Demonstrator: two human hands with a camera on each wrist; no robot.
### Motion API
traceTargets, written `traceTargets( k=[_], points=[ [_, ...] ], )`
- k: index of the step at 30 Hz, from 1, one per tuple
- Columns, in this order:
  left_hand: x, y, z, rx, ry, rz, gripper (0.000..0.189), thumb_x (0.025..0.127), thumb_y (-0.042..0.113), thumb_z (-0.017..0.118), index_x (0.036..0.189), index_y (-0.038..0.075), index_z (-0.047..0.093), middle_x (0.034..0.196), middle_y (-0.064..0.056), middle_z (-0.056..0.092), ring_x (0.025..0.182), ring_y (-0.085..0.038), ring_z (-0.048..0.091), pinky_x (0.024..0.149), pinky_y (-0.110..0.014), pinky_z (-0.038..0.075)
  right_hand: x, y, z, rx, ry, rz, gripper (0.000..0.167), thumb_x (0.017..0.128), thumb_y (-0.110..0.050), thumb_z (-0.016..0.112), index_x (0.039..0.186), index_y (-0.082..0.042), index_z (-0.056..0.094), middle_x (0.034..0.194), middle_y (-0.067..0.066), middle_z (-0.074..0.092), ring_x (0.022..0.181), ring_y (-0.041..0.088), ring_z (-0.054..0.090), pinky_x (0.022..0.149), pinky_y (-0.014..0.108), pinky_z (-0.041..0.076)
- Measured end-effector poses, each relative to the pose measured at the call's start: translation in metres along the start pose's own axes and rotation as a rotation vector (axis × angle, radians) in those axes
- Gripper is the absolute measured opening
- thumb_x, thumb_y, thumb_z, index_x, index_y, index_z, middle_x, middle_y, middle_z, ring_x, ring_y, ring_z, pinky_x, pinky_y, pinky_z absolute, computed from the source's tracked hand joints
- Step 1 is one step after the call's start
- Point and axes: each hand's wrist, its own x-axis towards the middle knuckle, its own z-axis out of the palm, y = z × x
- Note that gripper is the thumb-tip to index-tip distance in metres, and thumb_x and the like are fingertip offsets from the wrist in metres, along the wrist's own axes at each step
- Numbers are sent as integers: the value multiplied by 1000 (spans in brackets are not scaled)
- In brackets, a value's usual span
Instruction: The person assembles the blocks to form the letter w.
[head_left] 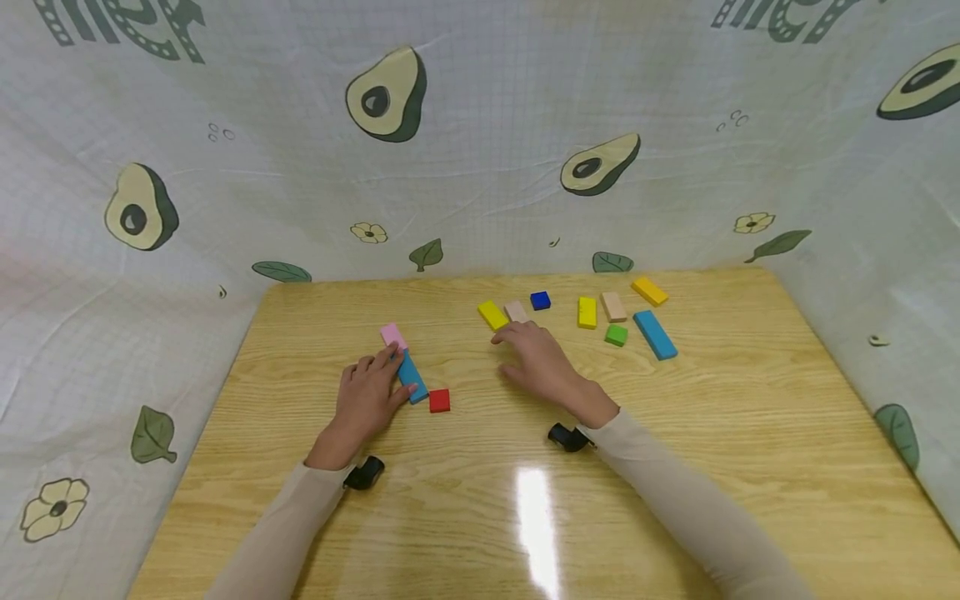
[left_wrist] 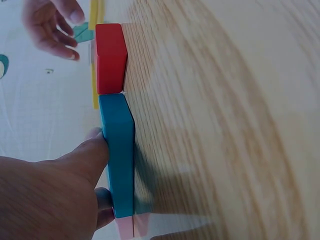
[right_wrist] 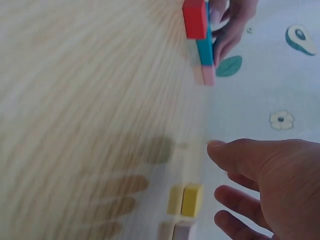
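Note:
My left hand [head_left: 367,398] holds a long blue block [head_left: 413,379] on the left part of the table, its thumb near one end and forefinger near the other. A pink block [head_left: 392,335] lies end to end with the blue one. Close to the blue block's near end is a red block [head_left: 439,401]. My right hand [head_left: 537,360] is over the table's middle with fingers spread and nothing held. Its fingertips are nearest a yellow block [head_left: 492,315] and a pale beige block [head_left: 516,312], which the hand partly covers in the head view.
Toward the back right lie a dark blue block [head_left: 540,301], another yellow block [head_left: 587,312], a tan block [head_left: 613,307], a green block [head_left: 617,335], an orange-yellow block [head_left: 649,291] and a second long blue block [head_left: 656,335]. A cloth printed with avocados [head_left: 386,94] hangs behind the wooden table [head_left: 450,500].

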Motion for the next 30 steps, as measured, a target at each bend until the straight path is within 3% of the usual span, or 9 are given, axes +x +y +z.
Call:
traceTargets(
  k=[10,17,30],
  points=[
    [-1,1,0,3,3,6,65,104,35,68,155,-1,51,164,-20,43,142,-46,45,114,-66,35,5,30,-10,-12,30,11,49,92,-8,83,137,1,66,144,19,63,131,40,57,108,58,46],
    [0,1,1,5,13,16,64,104,35,69,155,-1,52,164,-20,43,141,-46,46,113,-66,36,12,43,-13,-48,-11,41,64,92,-9,81,150,1,56,156,22,52,142,45,48,114,62,42],
    [0,-1,1,10,-2,3,66,104,36,69,156,-1,50,165,-20,42,142,-46,45,114,-66,36,27,53,-17,-105,-85,20,64,96,-6,73,155,-1,51,164,20,42,149,44,39,122,64,30]
  ],
)
